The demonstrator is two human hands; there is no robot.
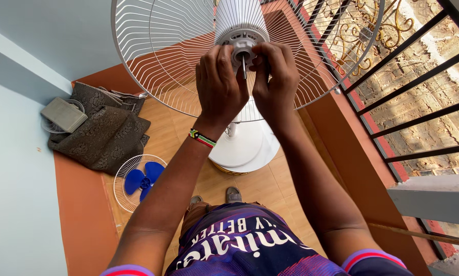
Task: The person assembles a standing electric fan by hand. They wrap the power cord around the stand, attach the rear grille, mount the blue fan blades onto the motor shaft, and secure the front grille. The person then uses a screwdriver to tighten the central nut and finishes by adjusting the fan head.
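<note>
The grey motor hub (241,41) of a standing fan is gripped from both sides at the centre of the white wire rear guard (152,61), the left hand (220,84) and the right hand (276,82) being closed on it with fingertips pressed around the bare metal shaft (243,66), which is left showing between them. The fan's round white base (244,145) is seen below on the tiled floor (260,186). A front guard with blue blades (140,181) is laid flat near a dark bag (104,135) by the wall.
</note>
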